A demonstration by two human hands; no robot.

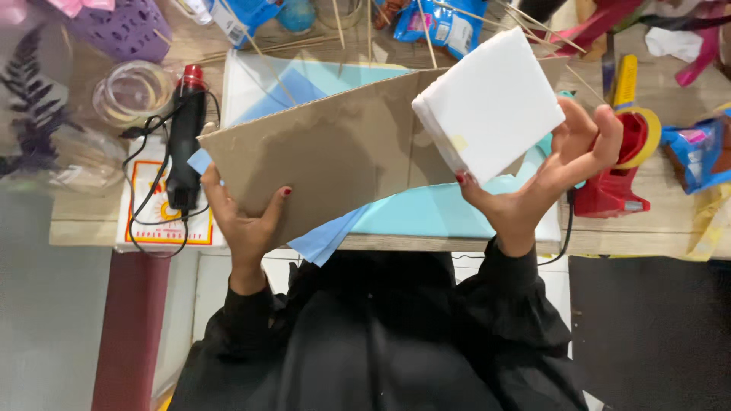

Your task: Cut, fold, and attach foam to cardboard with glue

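The left hand [245, 221] pinches the near left corner of a flat brown cardboard sheet [327, 152], thumb on top, fingers beneath. The matte, faintly ribbed sheet is held just above the table's [396, 242] near edge. The right hand [544, 179] grips a thick, square white foam block [491, 103], smooth-faced and tilted, overlapping the cardboard's right end. Pale blue paper sheets [426, 213] lie underneath. A black glue gun [185, 137] with coiled cord lies toward the left edge; a red tape dispenser [620, 175] stands at the right.
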